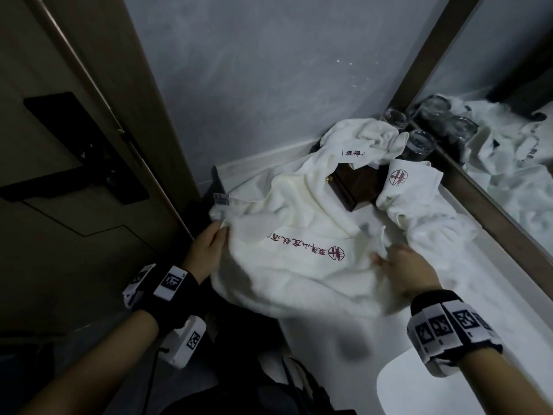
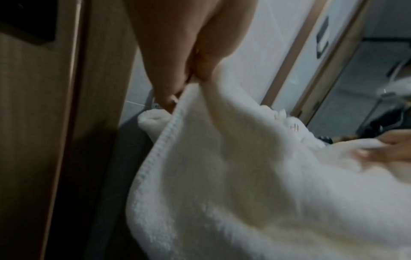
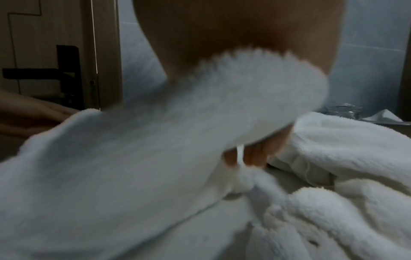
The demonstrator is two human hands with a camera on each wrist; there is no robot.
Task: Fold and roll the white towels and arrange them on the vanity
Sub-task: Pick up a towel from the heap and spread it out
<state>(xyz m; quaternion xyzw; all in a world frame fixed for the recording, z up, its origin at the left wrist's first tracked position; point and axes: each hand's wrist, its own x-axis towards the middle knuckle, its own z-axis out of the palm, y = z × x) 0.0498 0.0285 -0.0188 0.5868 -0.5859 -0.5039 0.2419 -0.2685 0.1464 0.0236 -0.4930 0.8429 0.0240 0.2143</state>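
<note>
Light level: dim throughout, colours muted and grey.
Brightest area: the white towel (image 1: pixel 287 235), pale against dark surroundings.
Shadows: deep along the door (image 1: pixel 59 175) and below the vanity (image 1: pixel 344 339) edge in the head view.
Blur: both wrist views smeared; the right hand (image 3: pixel 244 44) and nearby cloth are soft.
Distortion: the mirror frame (image 1: pixel 425 67) leans strongly at the head view's edge.
</note>
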